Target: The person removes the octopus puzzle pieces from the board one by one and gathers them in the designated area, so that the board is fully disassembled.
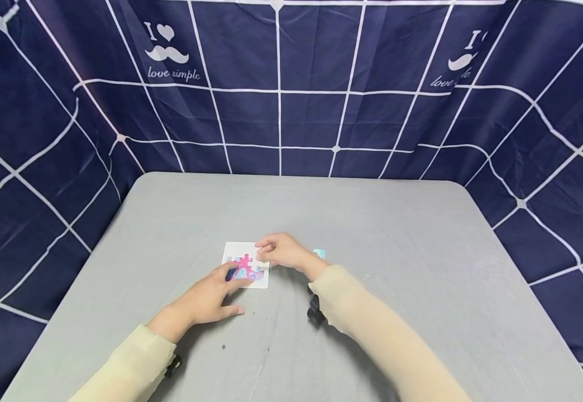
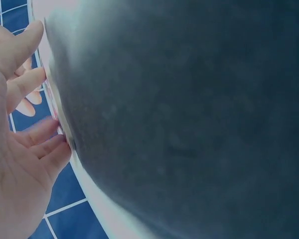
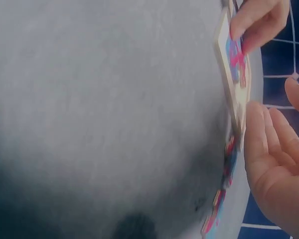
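A white puzzle board lies on the grey table, partly filled with pink, blue and purple jigsaw pieces. My left hand rests over its left and near side, fingers spread and fingertips on the pieces, thumb out over the table. At the board's right side is my right hand, fingers slightly bent. The right wrist view shows this right hand with its fingertips at the board's edge, a gap between its raised digit and the others, and no piece visible there.
Beyond the right hand lies a light-blue puzzle piece, partly hidden by the wrist. The right wrist view shows several loose pieces near the board. A dark blue curtain with white lines encloses the table.
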`<state>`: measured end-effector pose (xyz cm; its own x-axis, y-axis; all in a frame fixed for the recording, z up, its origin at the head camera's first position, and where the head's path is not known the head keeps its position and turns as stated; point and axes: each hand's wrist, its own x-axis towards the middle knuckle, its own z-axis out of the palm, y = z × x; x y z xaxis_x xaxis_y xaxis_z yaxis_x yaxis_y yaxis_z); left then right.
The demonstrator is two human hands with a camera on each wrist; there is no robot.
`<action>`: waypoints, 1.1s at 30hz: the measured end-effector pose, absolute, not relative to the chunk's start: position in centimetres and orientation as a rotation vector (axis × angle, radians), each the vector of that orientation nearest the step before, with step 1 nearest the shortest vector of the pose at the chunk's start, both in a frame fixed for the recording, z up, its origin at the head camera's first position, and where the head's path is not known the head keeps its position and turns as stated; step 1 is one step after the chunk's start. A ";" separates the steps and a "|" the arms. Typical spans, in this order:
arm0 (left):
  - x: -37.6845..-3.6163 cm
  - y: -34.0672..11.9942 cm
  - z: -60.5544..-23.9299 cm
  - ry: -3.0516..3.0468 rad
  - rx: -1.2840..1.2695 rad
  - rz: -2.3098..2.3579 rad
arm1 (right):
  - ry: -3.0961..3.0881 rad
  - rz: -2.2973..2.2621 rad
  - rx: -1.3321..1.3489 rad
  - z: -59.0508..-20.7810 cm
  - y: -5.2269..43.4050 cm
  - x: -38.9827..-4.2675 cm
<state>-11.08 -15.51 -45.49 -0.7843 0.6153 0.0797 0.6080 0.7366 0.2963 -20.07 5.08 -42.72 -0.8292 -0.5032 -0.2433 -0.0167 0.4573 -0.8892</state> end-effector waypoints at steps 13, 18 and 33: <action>-11.1 -15.6 -45.3 2.899 1.043 0.495 | 2.311 -1.261 -0.444 -43.2 3.6 -19.8; -11.1 -15.7 -45.4 2.897 1.054 0.466 | 2.355 -1.215 -0.446 -43.4 3.2 -19.8; -11.0 -15.8 -45.5 2.897 1.072 0.444 | 2.420 -1.284 -0.308 -43.9 2.2 -19.4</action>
